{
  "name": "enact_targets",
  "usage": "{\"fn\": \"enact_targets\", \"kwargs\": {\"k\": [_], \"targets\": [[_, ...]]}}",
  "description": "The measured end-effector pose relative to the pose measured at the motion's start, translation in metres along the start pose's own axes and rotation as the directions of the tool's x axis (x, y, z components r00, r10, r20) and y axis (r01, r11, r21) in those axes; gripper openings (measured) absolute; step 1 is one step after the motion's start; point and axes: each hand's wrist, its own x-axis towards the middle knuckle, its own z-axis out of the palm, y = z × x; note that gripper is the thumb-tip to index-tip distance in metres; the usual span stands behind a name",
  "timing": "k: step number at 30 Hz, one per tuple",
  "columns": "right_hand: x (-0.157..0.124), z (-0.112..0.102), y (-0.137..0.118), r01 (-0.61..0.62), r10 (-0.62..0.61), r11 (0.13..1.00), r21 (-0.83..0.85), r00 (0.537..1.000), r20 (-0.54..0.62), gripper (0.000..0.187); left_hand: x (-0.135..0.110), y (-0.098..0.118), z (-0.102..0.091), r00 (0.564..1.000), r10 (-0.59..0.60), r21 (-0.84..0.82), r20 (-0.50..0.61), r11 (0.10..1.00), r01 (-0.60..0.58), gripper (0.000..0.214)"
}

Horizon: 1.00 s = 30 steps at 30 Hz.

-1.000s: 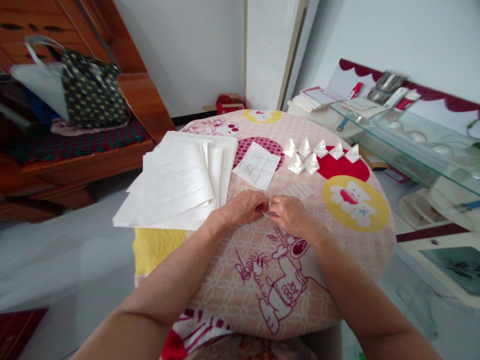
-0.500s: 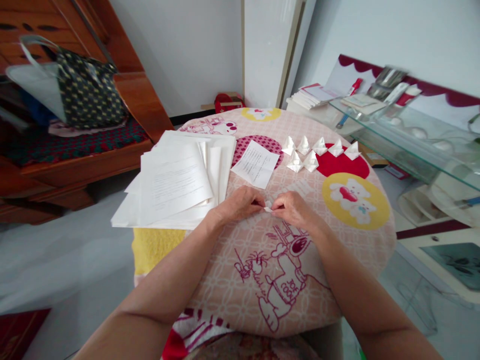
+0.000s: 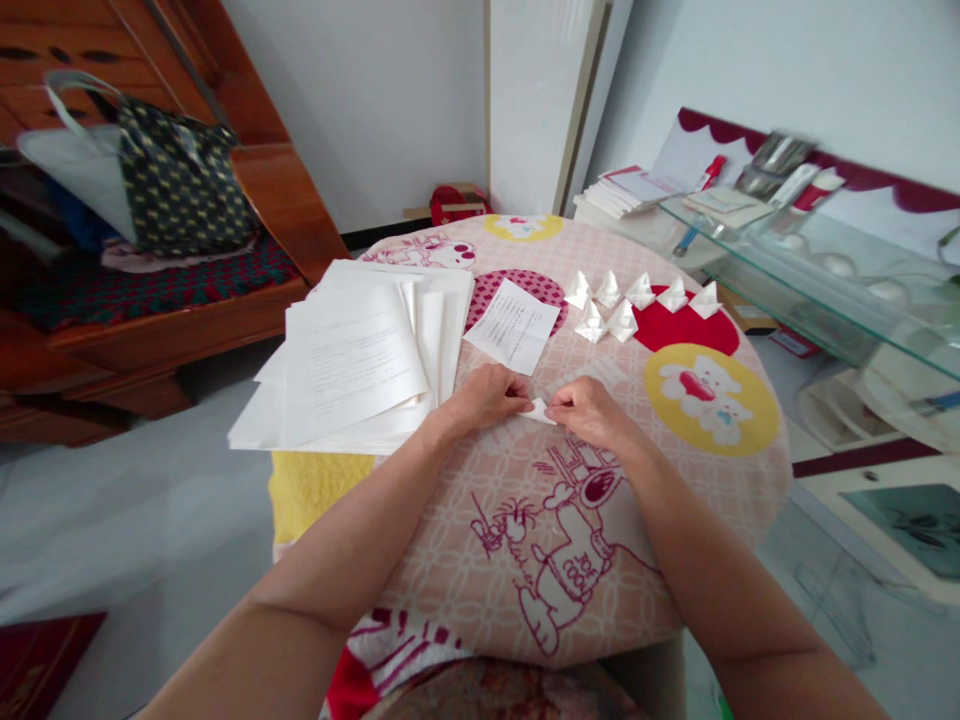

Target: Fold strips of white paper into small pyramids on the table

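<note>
My left hand [image 3: 486, 397] and my right hand [image 3: 592, 412] meet at the middle of the round table [image 3: 735, 490], which wears a pink cartoon cloth. Both pinch a small folded piece of white paper [image 3: 540, 410] held just above the cloth. Several finished folded paper shapes [image 3: 637, 300] stand in two short rows beyond my hands. A printed paper slip [image 3: 514, 328] lies flat between them and a thick stack of white sheets [image 3: 360, 355] on the table's left side.
A wooden bench [image 3: 150, 320] with a patterned bag [image 3: 176, 180] stands at the left. A glass shelf unit [image 3: 825, 280] carrying papers and metal items runs along the right. A red object [image 3: 454, 205] sits on the floor by the far wall.
My hands have drawn slightly apart, and more of the small white paper shows between the fingertips. The view shifted a little; the other things on the table have not moved.
</note>
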Motion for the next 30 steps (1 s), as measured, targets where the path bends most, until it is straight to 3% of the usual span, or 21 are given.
{"fn": "enact_targets", "kwargs": {"k": [7, 18, 30], "targets": [[0.0, -0.001, -0.001, -0.127, 0.125, 0.99, 0.059, 0.991, 0.042, 0.022, 0.002, 0.005, 0.002, 0.996, -0.075, 0.069, -0.042, 0.995, 0.077, 0.013], [0.006, 0.003, -0.001, -0.076, 0.075, 0.989, -0.128, 0.997, -0.01, 0.021, 0.008, 0.008, 0.007, 0.987, -0.136, 0.209, -0.08, 0.966, 0.15, 0.013], [0.005, 0.005, 0.001, -0.08, 0.076, 0.986, -0.146, 0.997, -0.033, 0.025, 0.007, 0.013, 0.005, 0.985, -0.149, 0.201, -0.086, 0.966, 0.163, 0.012]]}}
